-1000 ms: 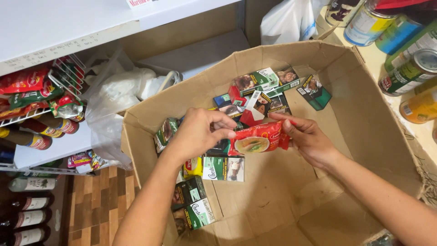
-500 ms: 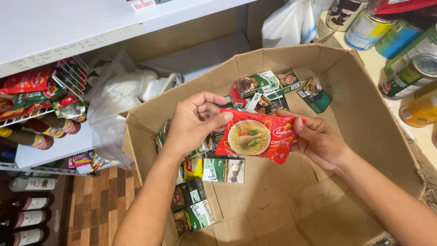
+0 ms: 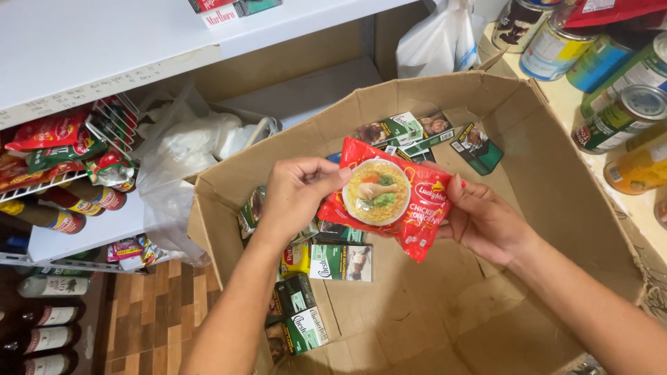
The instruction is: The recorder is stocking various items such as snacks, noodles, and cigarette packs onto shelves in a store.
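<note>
Over the open cardboard box (image 3: 556,187), I've got a red instant noodle packet (image 3: 389,198) pinched at both ends, left hand (image 3: 295,198) and right hand (image 3: 483,222) each closed on it. It's lifted clear of the box, while the small green cartons (image 3: 340,260) sit inside untouched.

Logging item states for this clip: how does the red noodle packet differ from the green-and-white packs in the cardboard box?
The red noodle packet is a soft, crinkled pouch; the green-and-white packs are stiff, flat boxes. The packet is held up above the cardboard box, pinched between the left hand and right hand; the packs lie loose on the box floor, untouched. The packet shows a bowl picture on red; the packs are mostly green and white. Both are sealed retail goods.
</note>
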